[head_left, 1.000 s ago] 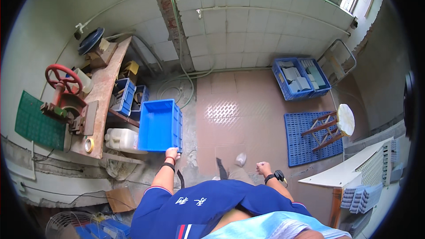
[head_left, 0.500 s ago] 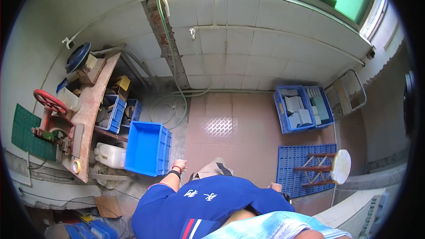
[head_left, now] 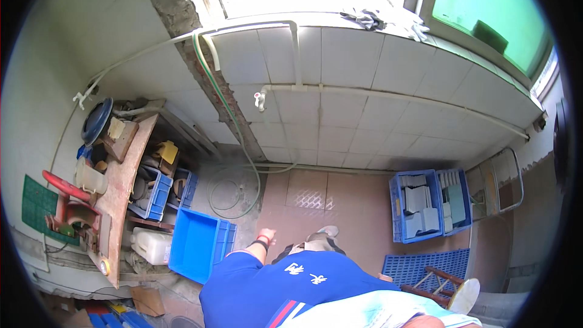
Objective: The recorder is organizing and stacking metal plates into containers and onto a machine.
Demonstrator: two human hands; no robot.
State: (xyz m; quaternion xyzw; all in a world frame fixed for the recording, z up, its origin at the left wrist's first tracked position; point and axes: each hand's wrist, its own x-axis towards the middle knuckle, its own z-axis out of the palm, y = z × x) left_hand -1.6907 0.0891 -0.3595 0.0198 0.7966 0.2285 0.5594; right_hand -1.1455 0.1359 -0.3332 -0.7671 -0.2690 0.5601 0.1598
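My left hand [head_left: 266, 235], with a dark band and a red band at its wrist, hangs over the floor to the right of an empty blue crate [head_left: 195, 244]. Its fingers are curled in, and nothing shows in them. Little of my right hand [head_left: 384, 277] comes out past the blue shirt; its fingers are mostly hidden. It is nearest to a blue slatted pallet [head_left: 425, 267]. On the pallet stands a stool [head_left: 464, 296] with a round pale seat and brown legs. One light shoe [head_left: 328, 230] shows ahead of my trousers.
At right, two blue crates [head_left: 415, 206] hold stacked pale and greenish pieces beside a metal-framed trolley [head_left: 510, 179]. A workbench [head_left: 130, 176] on the left carries a red handwheel press [head_left: 73, 212]. A green hose [head_left: 228, 106] coils onto the floor below a wall tap [head_left: 260, 100].
My body has moved forward and the view has tilted up, showing more window and wall. A shoe has come into sight. My left hand has swung forward, away from the blue crate.
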